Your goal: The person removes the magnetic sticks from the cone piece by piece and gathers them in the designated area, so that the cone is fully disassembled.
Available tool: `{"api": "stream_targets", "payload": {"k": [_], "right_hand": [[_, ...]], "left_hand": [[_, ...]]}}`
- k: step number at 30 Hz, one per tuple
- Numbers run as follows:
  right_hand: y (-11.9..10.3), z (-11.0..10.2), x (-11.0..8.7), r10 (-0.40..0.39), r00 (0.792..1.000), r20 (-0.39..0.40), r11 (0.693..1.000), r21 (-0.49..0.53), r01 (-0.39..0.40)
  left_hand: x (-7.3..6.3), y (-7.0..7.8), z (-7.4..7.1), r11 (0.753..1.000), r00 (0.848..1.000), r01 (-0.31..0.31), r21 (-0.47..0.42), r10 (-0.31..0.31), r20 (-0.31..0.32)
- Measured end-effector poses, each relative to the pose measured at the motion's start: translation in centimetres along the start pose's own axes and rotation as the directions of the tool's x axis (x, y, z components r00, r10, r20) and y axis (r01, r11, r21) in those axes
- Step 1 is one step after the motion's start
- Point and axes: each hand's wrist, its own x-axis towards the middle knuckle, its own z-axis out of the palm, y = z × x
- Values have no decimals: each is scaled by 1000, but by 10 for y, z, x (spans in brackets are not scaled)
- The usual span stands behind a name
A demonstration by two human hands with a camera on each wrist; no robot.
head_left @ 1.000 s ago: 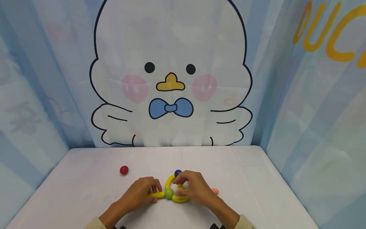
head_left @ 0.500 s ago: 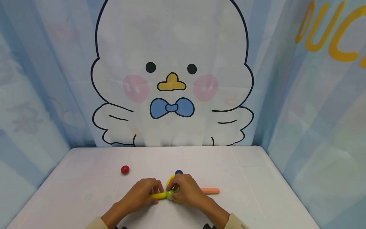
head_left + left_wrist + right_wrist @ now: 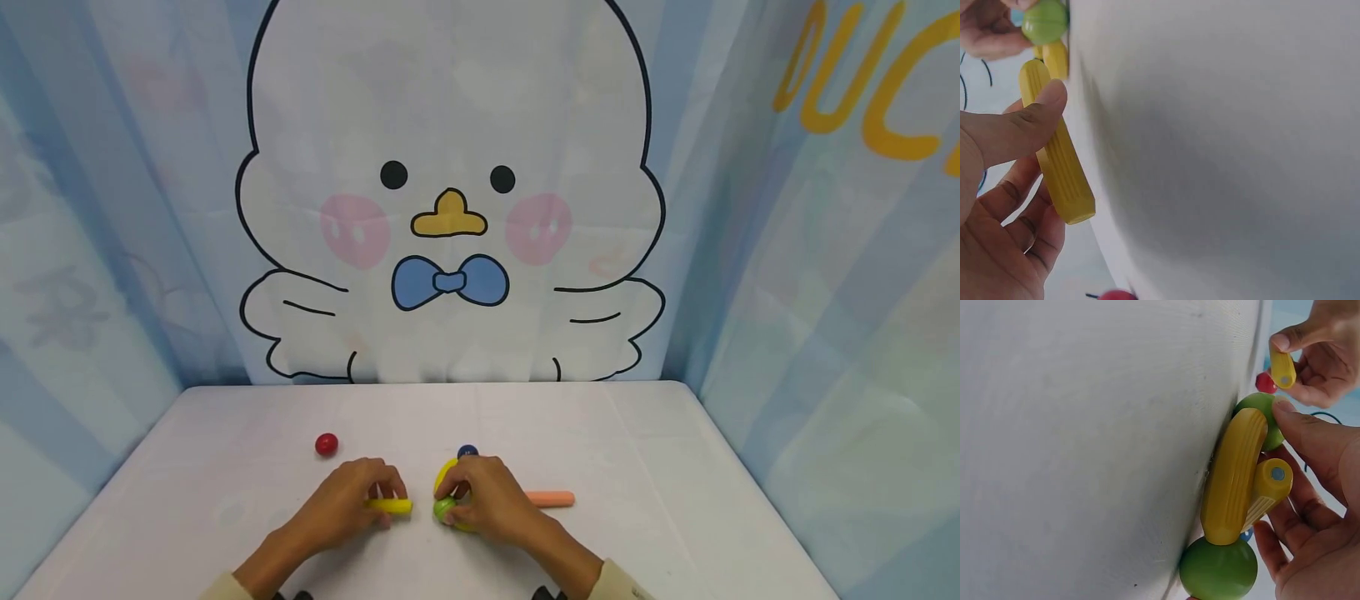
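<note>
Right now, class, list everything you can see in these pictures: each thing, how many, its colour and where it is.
straight rod: one, yellow, pinched in the left hand, apart from the green ball
curved rods: two, yellow, under the right hand
green balls: two, on the curved rods
red ball: one, table, left
blue ball: one, behind the right hand
orange rod: one, table, right
table: one, white
duck backdrop: one, white and blue, behind
left hand: one
right hand: one

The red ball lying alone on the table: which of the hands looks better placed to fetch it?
Probably the left hand. The red ball lies just beyond it on its side, though it holds a yellow stick. The right hand is farther off, gripping the yellow and green piece.
</note>
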Motion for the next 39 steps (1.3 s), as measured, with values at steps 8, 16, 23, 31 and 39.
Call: {"api": "stream_targets", "payload": {"k": [8,16,23,31,39], "right_hand": [[2,0,-1,-20,1000,-13,1000,-3,20],[3,0,-2,-35,999,-16,999,-7,35],[4,0,-2,-43,999,-11,999,4,43],[4,0,-2,-42,999,-6,999,11,42],[4,0,-1,-31,1000,-2,999,12,31]], "left_hand": [[-12,-17,-15,986,983,165,7,-164,-76],[-24,-38,-29,977,968,215,-8,-214,-134],[-31,-57,-40,965,955,260,17,-255,-151],[-33,-79,-52,954,945,295,43,-285,-158],[-28,-89,-54,946,936,319,59,-305,-175]]}}
